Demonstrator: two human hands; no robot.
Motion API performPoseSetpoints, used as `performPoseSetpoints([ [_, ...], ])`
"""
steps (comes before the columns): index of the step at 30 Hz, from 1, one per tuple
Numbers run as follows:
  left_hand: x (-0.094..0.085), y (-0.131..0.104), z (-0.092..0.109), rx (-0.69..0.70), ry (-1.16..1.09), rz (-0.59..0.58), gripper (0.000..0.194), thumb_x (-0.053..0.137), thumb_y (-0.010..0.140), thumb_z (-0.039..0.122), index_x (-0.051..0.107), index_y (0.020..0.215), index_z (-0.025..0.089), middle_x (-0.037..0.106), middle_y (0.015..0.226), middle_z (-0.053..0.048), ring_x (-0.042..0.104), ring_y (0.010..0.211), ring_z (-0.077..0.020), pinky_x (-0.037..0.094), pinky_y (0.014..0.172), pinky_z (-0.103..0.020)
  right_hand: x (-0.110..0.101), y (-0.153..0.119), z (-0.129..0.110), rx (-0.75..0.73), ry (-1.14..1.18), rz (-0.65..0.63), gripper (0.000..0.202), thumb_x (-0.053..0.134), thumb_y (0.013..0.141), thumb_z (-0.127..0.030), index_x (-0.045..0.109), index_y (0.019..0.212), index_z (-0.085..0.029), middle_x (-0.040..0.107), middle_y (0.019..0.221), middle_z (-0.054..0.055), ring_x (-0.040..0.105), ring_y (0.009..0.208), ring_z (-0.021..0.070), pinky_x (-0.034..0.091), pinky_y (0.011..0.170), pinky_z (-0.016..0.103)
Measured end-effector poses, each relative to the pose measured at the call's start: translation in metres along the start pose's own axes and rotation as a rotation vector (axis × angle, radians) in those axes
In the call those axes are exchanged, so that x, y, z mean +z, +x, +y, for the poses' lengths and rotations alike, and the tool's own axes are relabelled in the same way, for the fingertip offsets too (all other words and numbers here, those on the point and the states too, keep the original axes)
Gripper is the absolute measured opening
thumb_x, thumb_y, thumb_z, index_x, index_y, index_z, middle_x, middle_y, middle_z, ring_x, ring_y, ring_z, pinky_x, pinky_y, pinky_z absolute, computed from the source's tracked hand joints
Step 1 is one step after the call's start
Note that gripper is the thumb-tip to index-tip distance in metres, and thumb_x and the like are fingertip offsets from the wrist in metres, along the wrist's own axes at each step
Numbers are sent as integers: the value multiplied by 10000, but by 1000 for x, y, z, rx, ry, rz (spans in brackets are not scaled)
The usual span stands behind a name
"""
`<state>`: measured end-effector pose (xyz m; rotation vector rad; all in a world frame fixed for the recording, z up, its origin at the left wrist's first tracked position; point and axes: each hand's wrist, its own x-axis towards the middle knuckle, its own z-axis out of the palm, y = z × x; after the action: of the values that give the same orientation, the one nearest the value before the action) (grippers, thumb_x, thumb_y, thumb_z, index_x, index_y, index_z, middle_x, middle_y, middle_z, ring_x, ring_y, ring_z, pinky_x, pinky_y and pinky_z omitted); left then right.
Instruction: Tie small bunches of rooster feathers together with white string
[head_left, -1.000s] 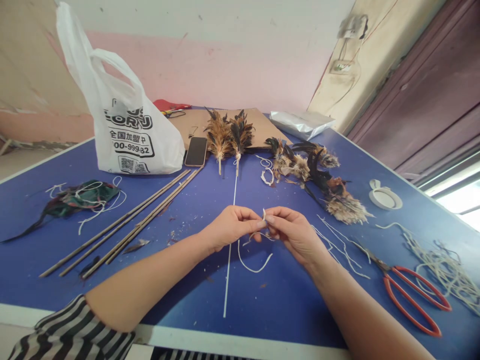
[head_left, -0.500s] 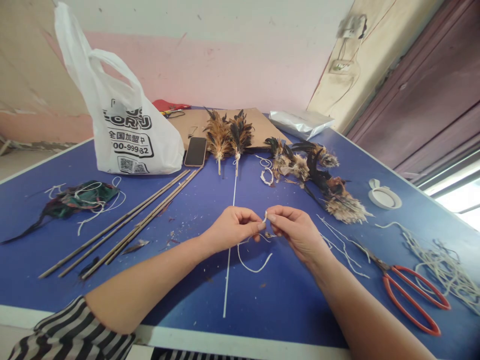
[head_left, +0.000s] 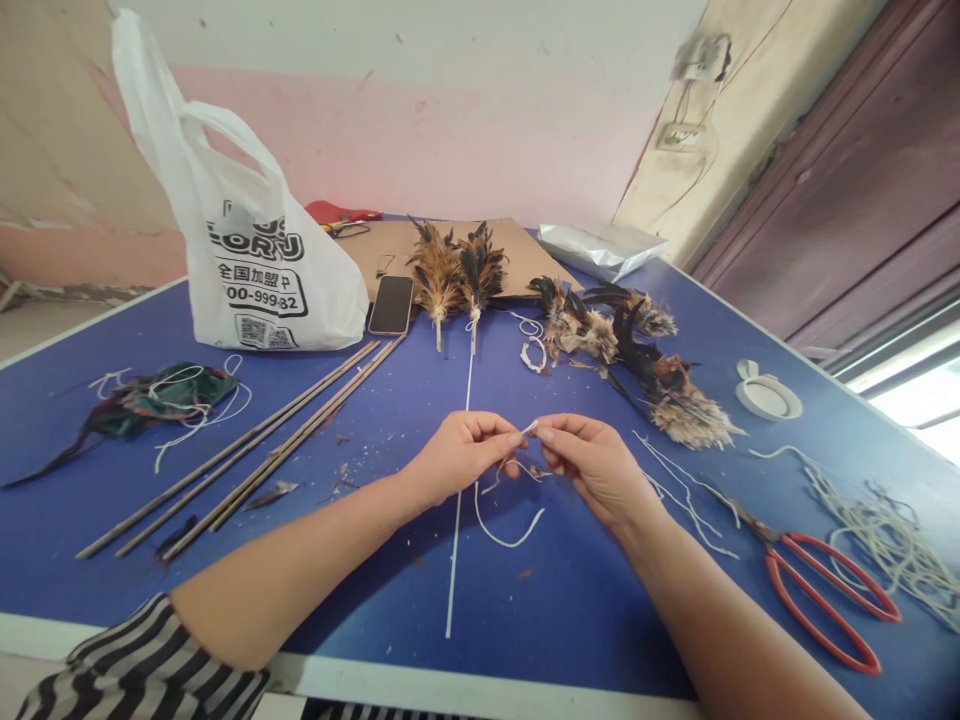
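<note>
A white string (head_left: 508, 543) is pinched between both hands over the middle of the blue table, its loose end curling down below them. My left hand (head_left: 472, 455) grips it between thumb and forefinger. Close beside it, my right hand (head_left: 589, 462) pinches the same string, the fingertips of the two hands almost touching. Beyond them lie two brown feather bundles (head_left: 439, 275) on short sticks, with a small coil of white string (head_left: 533, 352) to their right. More cut strings (head_left: 686, 500) lie just right of my right hand.
Red-handled scissors (head_left: 825, 590), tangled string (head_left: 885, 530) and a tape roll (head_left: 771, 396) are at right. Loose feather bunches (head_left: 675, 395) lie behind. Thin sticks (head_left: 277, 440), a green feathered bundle (head_left: 176, 395), a phone (head_left: 391, 305) and a white bag (head_left: 262, 240) occupy the left.
The short piece of string between my fingertips now slants rather than standing upright, and the fingertips have shifted slightly. The rest of the table looks the same.
</note>
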<state>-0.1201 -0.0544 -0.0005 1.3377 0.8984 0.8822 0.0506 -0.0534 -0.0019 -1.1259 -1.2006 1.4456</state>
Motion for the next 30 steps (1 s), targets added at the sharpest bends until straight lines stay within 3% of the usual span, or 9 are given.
performPoseSetpoints([
  [14,5,-4,5,54,159,17,244,572,731,351,634,736,115,605,574,-24,516,522,-84,385,546,-204,1,-1,-3,37,20,-8,230,674,641,-343,631,715,-129,483,479,-21,373,448,63,285,453,222],
  [22,4,-1,-3,3,16,-9,317,618,681,407,615,788,108,619,605,-42,532,521,-90,386,530,-214,3,-1,1,12,-2,5,213,681,639,-326,625,723,-137,488,484,-28,387,453,61,298,456,214],
  [30,4,1,-1,-33,-99,97,300,592,702,401,615,790,115,590,531,-14,542,493,-86,415,531,-209,7,-3,2,45,-40,-14,224,631,681,-356,607,754,-145,520,450,-28,416,398,53,297,403,183],
])
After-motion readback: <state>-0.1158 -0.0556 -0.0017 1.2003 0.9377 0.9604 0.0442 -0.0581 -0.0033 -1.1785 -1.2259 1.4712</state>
